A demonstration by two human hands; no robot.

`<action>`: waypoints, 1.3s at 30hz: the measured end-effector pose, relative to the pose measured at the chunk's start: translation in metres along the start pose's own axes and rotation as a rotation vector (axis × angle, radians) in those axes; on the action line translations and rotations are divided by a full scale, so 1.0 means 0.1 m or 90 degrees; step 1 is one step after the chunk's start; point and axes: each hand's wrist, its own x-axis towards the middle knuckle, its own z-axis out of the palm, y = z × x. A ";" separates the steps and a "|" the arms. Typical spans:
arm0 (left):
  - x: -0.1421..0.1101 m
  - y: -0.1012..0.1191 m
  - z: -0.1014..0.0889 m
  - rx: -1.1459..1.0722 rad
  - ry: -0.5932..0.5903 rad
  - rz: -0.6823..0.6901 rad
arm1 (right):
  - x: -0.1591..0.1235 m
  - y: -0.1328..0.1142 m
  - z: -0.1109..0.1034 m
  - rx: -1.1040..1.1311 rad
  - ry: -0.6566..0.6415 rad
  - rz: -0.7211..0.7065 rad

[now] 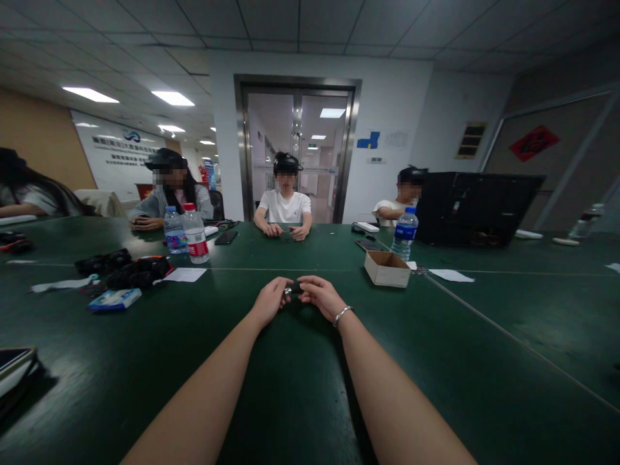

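My left hand [271,301] and my right hand [321,297] meet above the green table, straight in front of me. Between their fingertips is a small black object with a shiny metal end [294,288]; its exact kind is too small to make out. The metal end lies by my left fingers, while my right thumb and fingers pinch the black end. Fingers of both hands are closed and partly cover the object. A silver bracelet [343,316] circles my right wrist.
A small open cardboard box [387,274] and a blue-capped bottle [405,234] stand ahead right. Ahead left are two bottles [195,237], black straps [138,271] and a blue packet [114,300]. A black monitor-like box [477,210] stands farther right. Several people sit around the table [159,361].
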 end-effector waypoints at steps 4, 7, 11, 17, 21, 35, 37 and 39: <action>-0.02 0.03 0.00 0.009 -0.008 0.015 | 0.00 0.00 0.00 0.002 -0.002 -0.002; -0.02 0.02 0.00 0.024 -0.019 0.019 | 0.01 0.01 0.00 -0.003 -0.004 0.002; 0.00 0.00 0.00 0.020 0.013 0.024 | 0.01 0.01 -0.01 -0.006 -0.005 0.005; -0.01 0.03 0.01 0.007 0.004 0.022 | 0.01 0.01 -0.01 -0.007 -0.012 0.001; -0.03 0.07 0.01 0.011 0.007 0.020 | 0.01 0.02 -0.02 -0.010 -0.017 0.004; -0.02 0.03 0.01 0.016 0.002 0.045 | 0.01 0.00 -0.01 -0.003 -0.004 0.008; -0.02 0.02 0.01 0.020 -0.008 0.041 | 0.00 -0.01 0.00 -0.006 -0.008 0.009; -0.02 0.01 0.00 0.027 -0.023 0.034 | 0.00 -0.01 0.00 -0.009 -0.012 0.007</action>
